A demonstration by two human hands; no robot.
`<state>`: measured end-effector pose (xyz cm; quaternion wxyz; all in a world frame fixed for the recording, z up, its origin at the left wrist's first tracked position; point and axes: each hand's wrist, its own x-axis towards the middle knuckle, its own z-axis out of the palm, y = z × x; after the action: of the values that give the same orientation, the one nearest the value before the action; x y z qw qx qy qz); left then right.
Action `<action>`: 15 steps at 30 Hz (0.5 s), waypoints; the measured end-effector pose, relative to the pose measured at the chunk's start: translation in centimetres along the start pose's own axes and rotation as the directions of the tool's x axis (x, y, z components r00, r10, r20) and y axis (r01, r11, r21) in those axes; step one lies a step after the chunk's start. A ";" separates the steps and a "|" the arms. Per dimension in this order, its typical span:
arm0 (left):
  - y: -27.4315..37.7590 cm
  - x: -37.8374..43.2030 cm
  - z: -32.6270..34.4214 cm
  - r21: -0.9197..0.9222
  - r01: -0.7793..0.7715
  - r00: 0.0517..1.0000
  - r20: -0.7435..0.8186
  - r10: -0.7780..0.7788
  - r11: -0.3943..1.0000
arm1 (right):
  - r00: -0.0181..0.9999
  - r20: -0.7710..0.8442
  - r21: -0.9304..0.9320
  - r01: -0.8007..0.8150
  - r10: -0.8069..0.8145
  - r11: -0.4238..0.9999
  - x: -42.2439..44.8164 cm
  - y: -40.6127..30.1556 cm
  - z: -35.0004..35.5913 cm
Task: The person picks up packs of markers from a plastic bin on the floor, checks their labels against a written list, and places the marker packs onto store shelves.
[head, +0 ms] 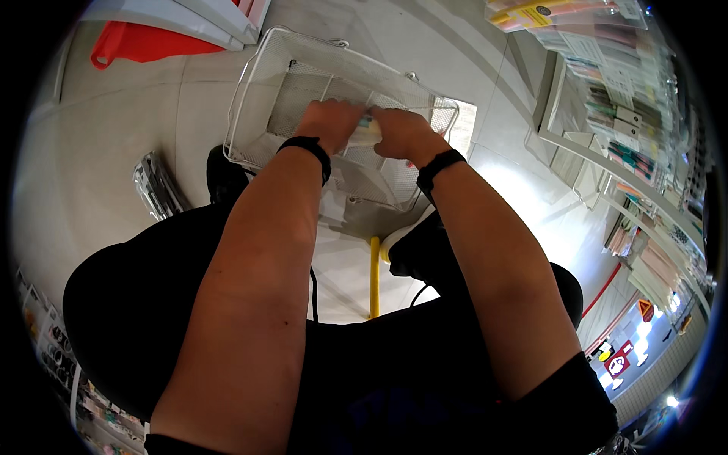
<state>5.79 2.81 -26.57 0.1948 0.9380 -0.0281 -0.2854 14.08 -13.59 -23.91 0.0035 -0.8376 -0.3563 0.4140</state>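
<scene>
A white wire-mesh shopping basket (311, 79) stands on the floor before me, its handles folded out at the rim. Both my hands are over its inside. My left hand (334, 122) and my right hand (401, 131) nearly meet at the fingertips, each with a black band at the wrist. Between them is a small pale packet (368, 129) with teal and yellow on it, blurred and partly covered by the fingers. Both hands appear to grip it. A small red item (410, 164) shows near the basket's right side, mostly hidden by my right wrist.
Display racks (625, 165) with packaged goods line the right side. A shiny clear-plastic bundle (153, 182) lies on the floor at left. A red sheet-like piece (148, 45) hangs by a white fixture. A yellow pole (374, 276) and my shoe (409, 247) are near the basket.
</scene>
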 end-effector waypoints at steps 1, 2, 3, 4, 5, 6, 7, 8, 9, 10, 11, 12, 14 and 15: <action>0.1 -0.2 0.0 0.002 0.000 1.000 -0.003 0.000 1.000 | 1.000 0.004 -0.001 0.012 -0.012 1.000 -0.2 0.0 0.1; 0.2 -0.5 -0.1 0.016 -0.010 1.000 -0.009 0.010 1.000 | 1.000 0.006 -0.001 0.024 -0.024 1.000 -0.4 0.0 0.2; 0.1 -0.8 0.1 0.031 -0.017 1.000 -0.013 0.018 0.999 | 1.000 0.002 -0.002 0.026 -0.026 1.000 -0.5 -0.2 0.3; 0.0 -1.0 0.3 0.035 -0.016 1.000 -0.017 0.016 0.999 | 0.999 0.026 -0.005 0.035 -0.035 0.999 -0.6 -0.3 0.3; -0.1 -1.3 0.3 0.044 -0.027 0.999 -0.029 0.028 0.999 | 0.998 0.050 -0.008 0.044 -0.044 0.999 -0.7 -0.5 0.3; -0.1 -1.5 0.0 0.053 -0.041 0.998 -0.045 0.044 0.998 | 0.998 0.041 -0.010 0.044 -0.044 0.999 -1.0 -0.4 0.5; -0.1 -1.7 -0.2 0.060 -0.042 0.998 -0.052 0.045 0.997 | 0.998 -0.006 0.001 0.061 -0.061 0.998 -1.2 -0.5 0.5; -0.1 -2.0 -0.6 0.062 -0.058 0.997 -0.041 0.061 0.996 | 0.996 -0.054 0.011 0.078 -0.078 0.997 -1.4 -0.6 0.5; 0.0 -2.3 -1.0 0.065 -0.077 0.996 -0.030 0.079 0.995 | 0.995 -0.065 0.009 0.077 -0.076 0.997 -1.7 -0.6 0.3; 0.0 -2.6 -1.5 0.074 -0.080 0.996 -0.037 0.082 0.994 | 0.994 -0.068 0.016 0.087 -0.086 0.996 -2.1 -0.7 0.1; 0.0 -2.9 -2.0 0.059 -0.108 0.993 -0.050 0.111 0.992 | 0.993 -0.071 0.023 0.097 -0.096 0.995 -2.4 -0.8 -0.3; 0.2 -3.4 -2.7 0.045 -0.136 0.988 -0.063 0.139 0.990 | 0.992 -0.084 0.021 0.097 -0.095 0.995 -2.9 -1.0 -0.7; 1.1 -4.2 -4.4 0.042 -0.121 0.992 -0.017 0.122 0.992 | 0.993 -0.053 0.014 0.106 -0.106 0.994 -3.9 -1.4 -1.9; 1.2 -4.8 -5.2 0.029 -0.091 0.995 0.032 0.090 0.995 | 0.991 -0.071 0.008 0.114 -0.113 0.993 -4.5 -2.2 -2.8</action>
<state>4.67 4.26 -19.66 0.1930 0.9340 -0.0779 -0.2904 12.94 -13.86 -18.29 0.0447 -0.8300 -0.4006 0.3855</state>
